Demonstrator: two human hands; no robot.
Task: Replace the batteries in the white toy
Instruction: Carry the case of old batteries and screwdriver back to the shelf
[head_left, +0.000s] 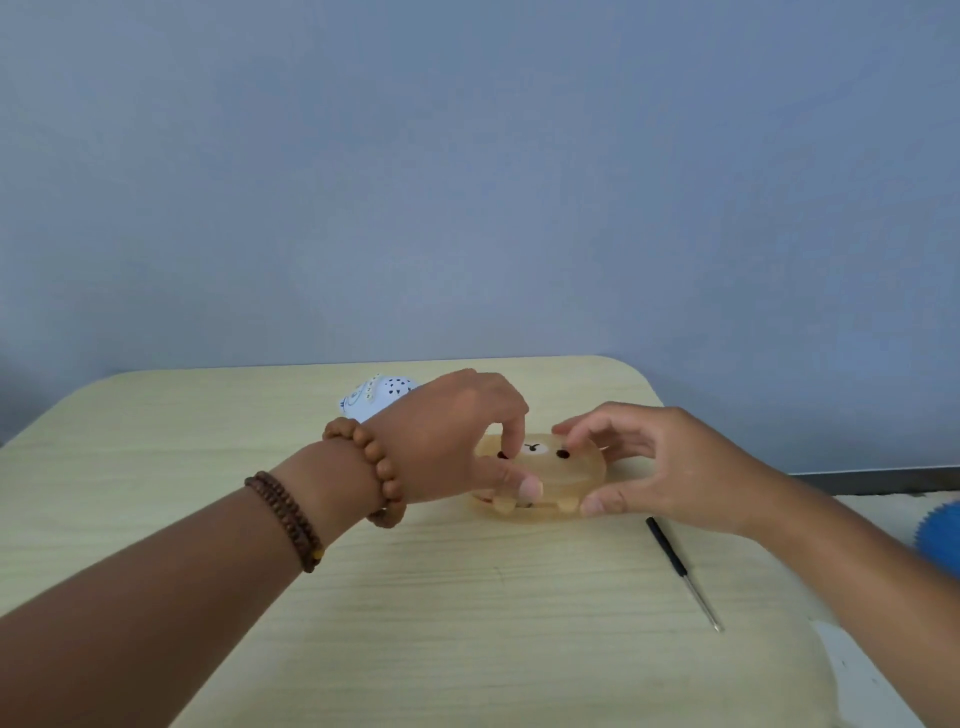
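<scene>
A translucent yellowish box (566, 475) with a bear face on its lid sits mid-table. My left hand (457, 441) grips its left end, thumb at the front and fingers on the lid. My right hand (660, 462) holds its right end, thumb at the lower front corner and fingertips touching the lid's far edge. Behind my left hand lies the white toy (376, 395), with small dark holes and yellow marks, partly hidden by my wrist. What the box holds is hard to make out.
A small screwdriver (680, 569) with a black handle lies on the light wood table (467, 597), right of the box. A blue spiky ball (940, 530) shows at the right edge. A grey-blue wall stands behind the table.
</scene>
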